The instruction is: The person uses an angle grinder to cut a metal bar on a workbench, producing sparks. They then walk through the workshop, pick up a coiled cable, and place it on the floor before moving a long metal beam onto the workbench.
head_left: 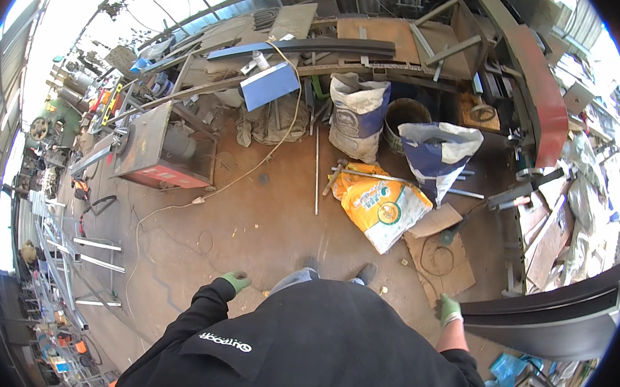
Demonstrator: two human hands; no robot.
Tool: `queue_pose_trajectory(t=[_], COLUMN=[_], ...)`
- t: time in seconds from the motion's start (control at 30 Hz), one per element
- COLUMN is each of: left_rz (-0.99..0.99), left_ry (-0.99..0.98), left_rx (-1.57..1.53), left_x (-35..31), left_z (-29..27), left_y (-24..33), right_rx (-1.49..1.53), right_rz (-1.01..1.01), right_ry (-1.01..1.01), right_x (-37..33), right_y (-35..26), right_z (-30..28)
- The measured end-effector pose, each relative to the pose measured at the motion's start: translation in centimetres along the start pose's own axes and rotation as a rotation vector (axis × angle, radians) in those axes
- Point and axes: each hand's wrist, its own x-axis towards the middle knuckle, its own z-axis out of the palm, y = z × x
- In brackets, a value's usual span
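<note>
My left hand, in a green glove, hangs over the brown floor with its fingers loosely out and nothing visible in them. My right hand, also in a green glove, is low on the right beside the near end of a long dark metal panel. Whether its fingers touch or grip that end, I cannot tell. A flattened cardboard piece lies just ahead of the right hand. On and beside the cardboard are a dark cable and what looks like an angle grinder.
Ahead lie an orange-and-white sack and a metal bar. White-and-blue sacks stand by a bucket under a cluttered bench. A pale cord crosses the floor near a rusty metal cabinet. Metal frames crowd the left.
</note>
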Motion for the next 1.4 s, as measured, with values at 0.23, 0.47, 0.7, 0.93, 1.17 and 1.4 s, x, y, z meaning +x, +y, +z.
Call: queue_pose_trajectory(t=[0.23, 0.47, 0.7, 0.93, 1.17, 1.4], left_rz=[0.032, 0.044, 0.048, -0.158, -0.371, -0.496], left_ry=[-0.044, -0.056, -0.023, -0.032, 0.08, 0.021], left_rx=[0.016, -0.015, -0.157, -0.255, -0.472, -0.624], left_x=[1.9, 6.4, 10.3, 11.1, 8.9, 5.7], left_z=[0.9, 0.4, -1.3, -1.7, 0.6, 6.9], left_y=[-1.3, -4.8, -10.0, -20.3, -31.2, -34.1], right_rx=[-0.109, -0.066, -0.054, -0.565, -0.359, -0.407], right_rz=[0.114, 0.079, 0.079, -0.283, -0.005, -0.004], right_ry=[-0.238, -0.091, -0.138, -0.248, -0.332, -0.273], right_x=[-4.0, -5.3, -5.9, -8.8, -5.7, -2.5], right_y=[2.7, 1.1, -2.0, -6.4, -12.7, -20.8], right_z=[6.5, 4.5, 7.0, 18.2, 25.2, 31.4])
